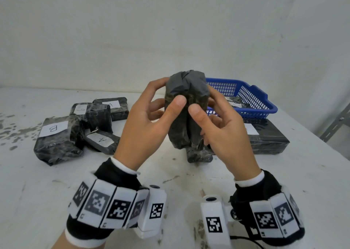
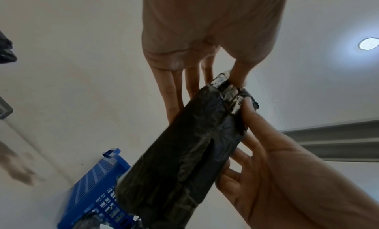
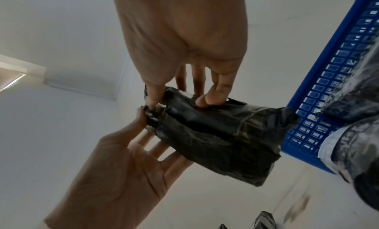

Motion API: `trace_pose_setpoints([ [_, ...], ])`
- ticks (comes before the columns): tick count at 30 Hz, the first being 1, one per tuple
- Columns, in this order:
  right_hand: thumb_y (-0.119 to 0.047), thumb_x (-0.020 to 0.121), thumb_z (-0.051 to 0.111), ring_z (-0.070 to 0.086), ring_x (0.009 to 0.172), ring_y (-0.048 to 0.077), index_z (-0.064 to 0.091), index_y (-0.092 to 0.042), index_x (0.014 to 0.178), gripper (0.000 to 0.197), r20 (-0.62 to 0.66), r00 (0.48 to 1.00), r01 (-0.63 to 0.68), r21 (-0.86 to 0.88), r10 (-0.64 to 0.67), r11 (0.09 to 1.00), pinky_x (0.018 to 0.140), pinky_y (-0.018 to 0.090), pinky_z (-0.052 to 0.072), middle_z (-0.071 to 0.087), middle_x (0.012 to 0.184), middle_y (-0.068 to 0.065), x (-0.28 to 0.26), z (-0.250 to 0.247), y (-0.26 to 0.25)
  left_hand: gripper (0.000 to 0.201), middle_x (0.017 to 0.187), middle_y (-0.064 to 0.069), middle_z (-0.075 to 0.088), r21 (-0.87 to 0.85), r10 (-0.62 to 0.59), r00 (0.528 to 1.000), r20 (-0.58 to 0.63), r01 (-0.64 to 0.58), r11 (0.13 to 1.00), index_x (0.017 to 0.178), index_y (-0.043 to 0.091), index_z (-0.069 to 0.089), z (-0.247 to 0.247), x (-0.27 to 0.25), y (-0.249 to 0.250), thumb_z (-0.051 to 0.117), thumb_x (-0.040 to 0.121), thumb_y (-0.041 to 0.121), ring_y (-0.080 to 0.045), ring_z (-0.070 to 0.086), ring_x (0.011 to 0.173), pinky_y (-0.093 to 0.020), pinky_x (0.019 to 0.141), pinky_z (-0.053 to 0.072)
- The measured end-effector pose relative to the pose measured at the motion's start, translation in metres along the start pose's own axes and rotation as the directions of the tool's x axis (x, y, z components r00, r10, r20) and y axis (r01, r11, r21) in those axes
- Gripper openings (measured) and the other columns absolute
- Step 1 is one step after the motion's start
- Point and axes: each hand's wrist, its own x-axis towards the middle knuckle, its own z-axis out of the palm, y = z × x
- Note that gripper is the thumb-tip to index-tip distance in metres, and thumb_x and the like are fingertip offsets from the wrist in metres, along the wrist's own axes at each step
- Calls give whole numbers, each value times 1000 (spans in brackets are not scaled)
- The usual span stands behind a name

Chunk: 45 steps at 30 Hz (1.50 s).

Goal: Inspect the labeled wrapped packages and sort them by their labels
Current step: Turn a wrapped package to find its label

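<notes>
A black wrapped package stands upright in the air over the middle of the table, no label showing on the side facing me. My left hand grips its left side, thumb in front and fingers behind. From the right, my right hand grips it the same way. In the left wrist view the package is pinched at its taped end. In the right wrist view both hands meet on the package. To the left lie several packages, one labelled B and one labelled A.
A blue basket stands at the back right with a wrapped package in it. A long black package lies in front of the basket. A small package lies on the stained white table below my hands.
</notes>
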Motion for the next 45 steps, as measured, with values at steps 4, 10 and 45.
trace_pose_setpoints([
  [4,-42,87,62,56,59,40,50,-40,138,53,23,1000,5,26,-6,1000,47,44,54,68,122,-12,-1,1,-4,28,90,2,76,-64,0,1000,25,1,998,115,24,55,0,-1,3,52,89,33,-13,72,85,-27,70,59],
  [10,-39,88,61,74,97,17,50,-27,143,57,74,996,-53,188,39,981,71,38,63,62,135,0,-1,1,-7,24,80,5,75,-143,8,999,32,-4,990,110,19,55,1,0,2,56,89,31,-10,71,76,-23,70,56],
  [45,-14,83,71,55,133,17,38,-30,151,78,98,994,-76,236,54,969,109,47,47,47,152,0,0,3,4,64,131,8,60,-157,-245,969,16,245,957,142,25,40,-9,6,-5,66,85,10,-21,71,99,-37,84,58],
])
